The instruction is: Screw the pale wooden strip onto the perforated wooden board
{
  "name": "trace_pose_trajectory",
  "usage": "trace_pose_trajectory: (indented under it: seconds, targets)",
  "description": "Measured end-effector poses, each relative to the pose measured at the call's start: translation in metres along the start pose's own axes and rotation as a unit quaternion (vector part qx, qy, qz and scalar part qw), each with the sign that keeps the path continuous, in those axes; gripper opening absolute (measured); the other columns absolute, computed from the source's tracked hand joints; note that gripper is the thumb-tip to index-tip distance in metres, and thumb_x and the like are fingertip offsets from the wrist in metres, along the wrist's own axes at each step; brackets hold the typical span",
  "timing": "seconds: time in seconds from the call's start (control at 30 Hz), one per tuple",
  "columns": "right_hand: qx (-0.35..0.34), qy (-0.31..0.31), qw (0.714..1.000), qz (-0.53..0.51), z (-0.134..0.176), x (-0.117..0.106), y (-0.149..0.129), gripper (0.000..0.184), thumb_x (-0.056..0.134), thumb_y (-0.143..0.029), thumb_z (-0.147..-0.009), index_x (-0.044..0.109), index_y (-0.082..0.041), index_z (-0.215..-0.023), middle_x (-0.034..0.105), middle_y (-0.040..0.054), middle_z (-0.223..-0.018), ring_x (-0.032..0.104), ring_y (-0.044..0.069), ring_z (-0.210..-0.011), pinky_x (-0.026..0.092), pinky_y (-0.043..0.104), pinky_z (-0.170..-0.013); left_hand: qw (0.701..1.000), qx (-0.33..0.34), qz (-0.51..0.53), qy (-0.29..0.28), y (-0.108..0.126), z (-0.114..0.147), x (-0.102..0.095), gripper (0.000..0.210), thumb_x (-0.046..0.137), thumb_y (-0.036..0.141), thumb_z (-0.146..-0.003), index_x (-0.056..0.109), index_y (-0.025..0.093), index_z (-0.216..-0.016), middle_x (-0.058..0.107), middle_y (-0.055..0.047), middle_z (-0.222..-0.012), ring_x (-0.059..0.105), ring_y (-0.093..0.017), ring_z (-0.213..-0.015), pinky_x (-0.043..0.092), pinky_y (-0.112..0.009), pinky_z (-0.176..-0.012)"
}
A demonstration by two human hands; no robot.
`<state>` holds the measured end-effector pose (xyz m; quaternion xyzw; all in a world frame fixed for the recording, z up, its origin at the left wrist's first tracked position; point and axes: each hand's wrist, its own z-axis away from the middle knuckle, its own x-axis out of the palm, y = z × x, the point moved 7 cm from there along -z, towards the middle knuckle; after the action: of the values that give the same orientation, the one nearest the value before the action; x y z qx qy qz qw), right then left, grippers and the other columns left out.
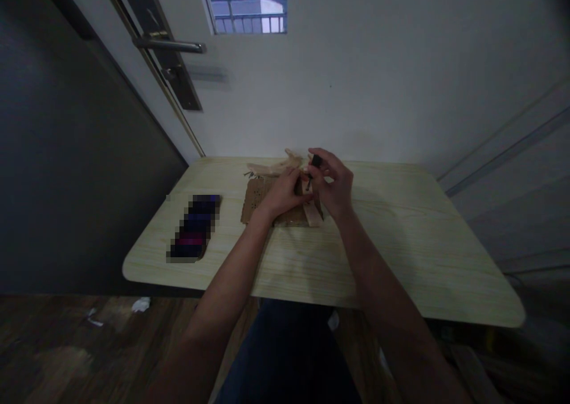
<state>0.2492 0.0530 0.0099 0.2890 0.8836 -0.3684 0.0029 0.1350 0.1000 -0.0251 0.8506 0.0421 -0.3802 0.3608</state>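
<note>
Wood-grain table (401,226); right hand (337,185) holds black-handled tool (316,161) over cardboard (252,198).

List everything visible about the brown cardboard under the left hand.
The cardboard is a flat, brown, roughly rectangular piece lying on the pale wood-grain table. Small dark spots, possibly holes, dot its left part. The left hand hides much of its middle; whether the hand presses on it is unclear. A pale strip, apparently wood, lies across its right part. Its finer surface detail is too dim to make out.
</note>
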Motion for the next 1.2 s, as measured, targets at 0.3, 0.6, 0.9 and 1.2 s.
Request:
trace_pose_trajectory:
  seconds: [0.3,0.6,0.9,1.2]
  targets:
    - [-0.011,0.004,1.000,0.026,0.001,0.000,-0.005,0.030,0.062,-0.045,-0.085,0.064,-0.034,-0.113,0.064,0.0002,-0.099,0.060,0.012,-0.076,0.055,0.022,-0.056,1.000,0.005,-0.003,0.002,-0.002,0.000,0.001,0.048,0.073,0.033,-0.074,0.055,0.015,-0.115,0.062,-0.013,-0.116,0.057,-0.029,-0.110,0.047,-0.046,-0.095]
    - [-0.002,-0.036,0.998,-0.049,0.002,0.003,-0.011,0.039,0.047,-0.050,-0.092,0.057,-0.028,-0.124,0.071,0.0041,-0.109,0.071,0.017,-0.094,0.060,0.031,-0.079,1.000,0.008,0.001,0.001,-0.001,0.000,0.001,0.044,0.073,0.031,-0.074,0.056,0.016,-0.112,0.062,-0.013,-0.117,0.057,-0.029,-0.109,0.047,-0.045,-0.095]
    - [0.007,0.029,0.999,-0.017,0.002,0.001,0.002,0.035,0.064,-0.051,-0.081,0.062,-0.030,-0.108,0.068,-0.0005,-0.094,0.064,0.012,-0.072,0.057,0.024,-0.057,1.000,0.004,-0.001,0.008,-0.002,-0.001,0.001,0.048,0.074,0.037,-0.075,0.056,0.017,-0.114,0.061,-0.013,-0.120,0.056,-0.030,-0.113,0.046,-0.046,-0.098]
    - [-0.018,-0.013,0.998,0.062,0.005,0.004,-0.003,0.044,0.055,-0.051,-0.089,0.055,-0.038,-0.131,0.067,0.0016,-0.104,0.064,0.014,-0.077,0.059,0.027,-0.061,1.000,-0.006,0.002,-0.003,-0.002,-0.001,0.002,0.046,0.075,0.031,-0.073,0.056,0.015,-0.112,0.061,-0.013,-0.117,0.057,-0.029,-0.109,0.047,-0.046,-0.096]
